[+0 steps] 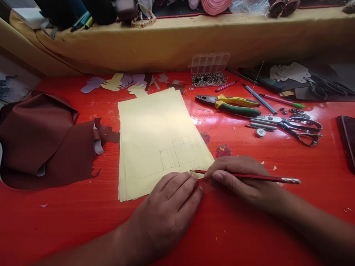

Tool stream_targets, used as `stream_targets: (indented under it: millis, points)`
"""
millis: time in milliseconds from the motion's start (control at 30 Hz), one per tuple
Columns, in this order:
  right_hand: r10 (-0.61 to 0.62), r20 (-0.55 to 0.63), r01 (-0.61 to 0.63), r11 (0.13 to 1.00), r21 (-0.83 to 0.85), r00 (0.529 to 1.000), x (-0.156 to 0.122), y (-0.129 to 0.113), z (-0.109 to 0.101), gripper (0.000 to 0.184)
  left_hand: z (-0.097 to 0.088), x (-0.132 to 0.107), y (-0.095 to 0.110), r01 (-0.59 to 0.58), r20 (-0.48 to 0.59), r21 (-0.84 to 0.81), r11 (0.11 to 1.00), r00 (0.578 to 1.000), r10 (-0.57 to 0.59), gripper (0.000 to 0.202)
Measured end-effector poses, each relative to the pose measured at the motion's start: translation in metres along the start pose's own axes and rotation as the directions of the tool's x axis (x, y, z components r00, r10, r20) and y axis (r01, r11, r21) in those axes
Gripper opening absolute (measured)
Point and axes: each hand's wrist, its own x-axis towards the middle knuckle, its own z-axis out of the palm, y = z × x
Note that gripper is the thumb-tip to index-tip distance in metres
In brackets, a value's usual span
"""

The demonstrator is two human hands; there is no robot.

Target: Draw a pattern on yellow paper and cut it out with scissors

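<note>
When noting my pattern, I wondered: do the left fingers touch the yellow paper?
Touching: the head view shows the left fingers lying on the yellow paper.

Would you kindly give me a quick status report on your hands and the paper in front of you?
Right hand gripping a red pencil, tip at the paper. Left hand resting on the lower edge of the pale yellow paper stack, pencilled grid showing. Brown leather sheet at its left.

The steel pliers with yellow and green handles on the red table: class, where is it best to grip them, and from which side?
Grip the steel pliers around the yellow handle and the green handle together, probably from the near side. They lie flat, jaws pointing left, handles running right, with the green one nearer.
</note>
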Motion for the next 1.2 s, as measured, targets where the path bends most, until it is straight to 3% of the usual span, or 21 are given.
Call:
stream_targets:
  millis: [1067,1200]
  points:
    - [-0.026,-0.006,0.026,1.000,-0.015,1.000,0.0015,-0.0003,0.0004,0.022,0.0007,0.0011,0.0007,0.005,-0.012,-0.021,1.000,1.000,-0.005,0.036]
    - [-0.016,-0.051,0.017,1.000,0.015,0.999,-0.0029,0.0041,0.0020,0.025,0.0005,0.0018,0.0007,0.008,-0.016,-0.019,1.000,1.000,-0.008,0.036]
